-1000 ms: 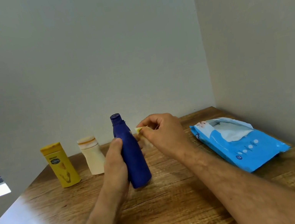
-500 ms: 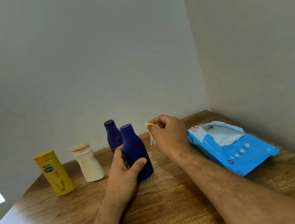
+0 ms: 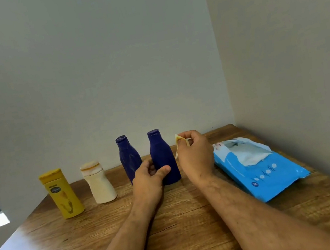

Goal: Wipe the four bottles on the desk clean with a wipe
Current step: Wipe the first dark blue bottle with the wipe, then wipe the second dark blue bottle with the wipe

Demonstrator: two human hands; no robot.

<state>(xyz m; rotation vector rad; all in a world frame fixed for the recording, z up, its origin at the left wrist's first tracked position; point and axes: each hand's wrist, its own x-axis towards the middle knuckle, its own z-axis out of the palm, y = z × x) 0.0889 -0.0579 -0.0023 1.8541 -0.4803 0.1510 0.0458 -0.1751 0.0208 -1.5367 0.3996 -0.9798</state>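
Four bottles (image 3: pixel 163 158) on wooden desk (image 3: pixel 176 221), grey corner walls (image 3: pixel 85 72); left hand (image 3: pixel 148 176) grips one, right hand (image 3: pixel 195 152) pinches wipe (image 3: pixel 178 140).

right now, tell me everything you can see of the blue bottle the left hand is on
The dark blue bottle looks like matte plastic, with a rounded shoulder narrowing to a flat cap of the same blue. It stands upright on the wooden desk, rightmost in the row of four, apart from its twin. The left hand grips its lower body, thumb across the front. The right hand, pinching a wipe, is beside it; whether it touches is unclear.
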